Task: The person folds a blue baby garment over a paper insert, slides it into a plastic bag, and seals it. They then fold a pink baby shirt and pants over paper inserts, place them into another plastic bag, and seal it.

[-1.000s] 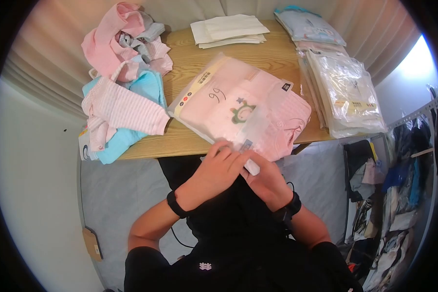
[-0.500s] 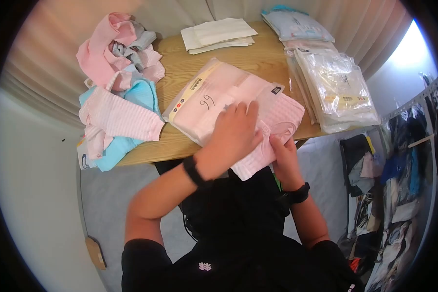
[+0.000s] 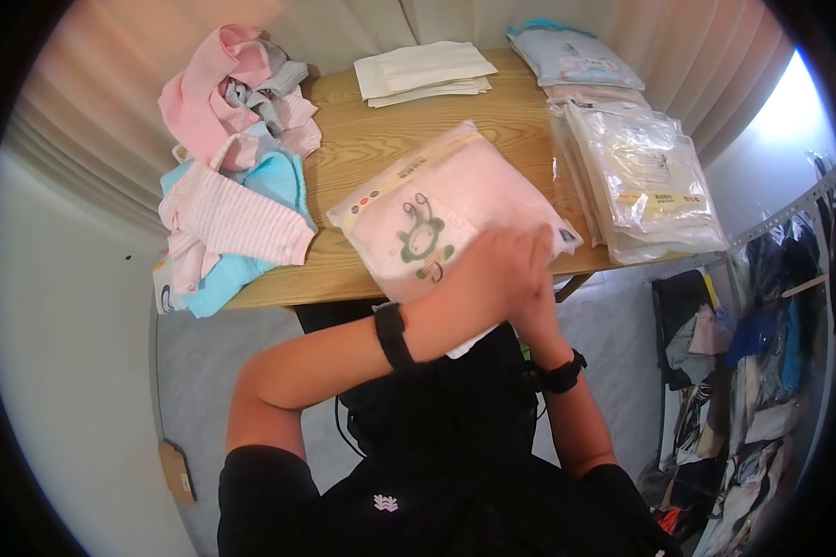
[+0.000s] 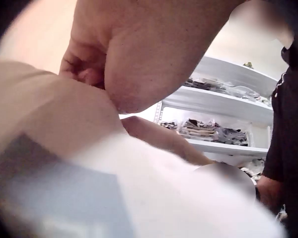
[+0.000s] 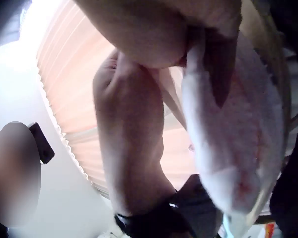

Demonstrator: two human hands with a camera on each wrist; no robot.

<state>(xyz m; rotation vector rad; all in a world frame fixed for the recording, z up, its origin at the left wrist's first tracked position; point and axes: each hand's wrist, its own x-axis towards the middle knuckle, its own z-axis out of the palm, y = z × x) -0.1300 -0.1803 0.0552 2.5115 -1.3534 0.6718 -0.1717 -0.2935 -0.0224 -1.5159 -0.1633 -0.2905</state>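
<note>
In the head view a clear plastic bag (image 3: pixel 362 223) with a folded pink garment (image 3: pixel 502 181) inside lies tilted over the table's front edge. A green cartoon print and handwritten digits show through it. My left hand (image 3: pixel 506 265) reaches across the bag's near right corner, its fingers bent there. In the left wrist view that left hand (image 4: pixel 134 54) is curled at the bag's edge. Beneath it, partly hidden, my right hand (image 3: pixel 534 320) holds the same corner from below. The right wrist view has my right hand (image 5: pixel 213 29) gripping the pale, bulging packed garment (image 5: pixel 228 134).
Loose pink, grey and turquoise baby clothes (image 3: pixel 237 209) are heaped on the table's left. Flat white packets (image 3: pixel 423 70) lie at the back. Bagged garments (image 3: pixel 655 176) are stacked at the right. A rack with hanging and packed clothes (image 3: pixel 752 362) stands beyond the table's right end.
The pink garment's sleeve and collar that stuck out are now out of sight. My left hand went from the bag's middle to its near right corner beside my right hand.
</note>
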